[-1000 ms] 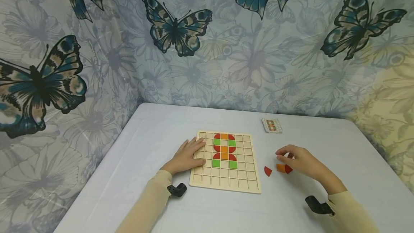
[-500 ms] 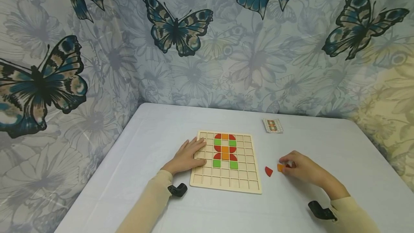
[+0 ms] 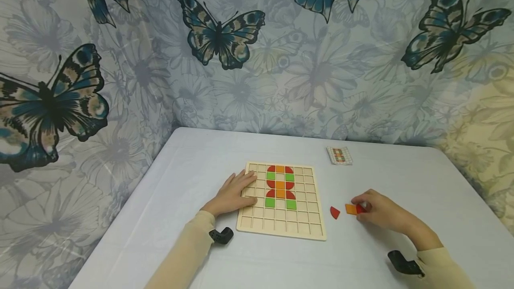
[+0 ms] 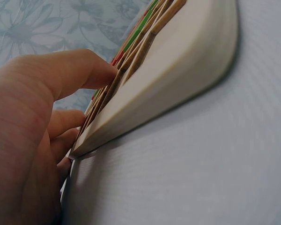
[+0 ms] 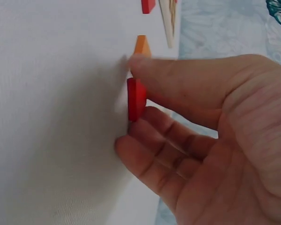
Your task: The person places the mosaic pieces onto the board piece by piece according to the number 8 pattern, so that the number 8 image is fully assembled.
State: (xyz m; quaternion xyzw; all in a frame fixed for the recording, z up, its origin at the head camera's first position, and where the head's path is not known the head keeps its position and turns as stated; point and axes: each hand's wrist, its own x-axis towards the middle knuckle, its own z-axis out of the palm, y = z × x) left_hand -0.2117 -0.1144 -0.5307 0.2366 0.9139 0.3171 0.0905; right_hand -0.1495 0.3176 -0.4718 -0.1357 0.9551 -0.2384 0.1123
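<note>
My left hand (image 3: 230, 194) lies spread on the left edge of a wooden grid board (image 3: 281, 229), its thumb (image 4: 91, 70) over the rim in the left wrist view. Red, orange and green tiles fill several cells in the board's middle columns. Right of the board, my right hand (image 3: 379, 209) holds a red quarter-round tile (image 3: 359, 208) between thumb and fingers, low at the tabletop. An orange tile (image 3: 350, 209) lies against its left side; in the right wrist view the thumb partly covers this orange tile (image 5: 142, 44). Another red quarter-round tile (image 3: 335, 212) lies nearer the board.
A small pattern card (image 3: 339, 155), apparently atop a stack, lies at the back right of the white-covered table (image 3: 209, 150). Behind the table hangs a butterfly-print cloth (image 3: 241, 92). Black wrist cameras (image 3: 404, 263) sit by both sleeves.
My right hand has come down from above the loose tiles and taken the red tile by the orange one, then drawn slightly right. The left hand stays on the board.
</note>
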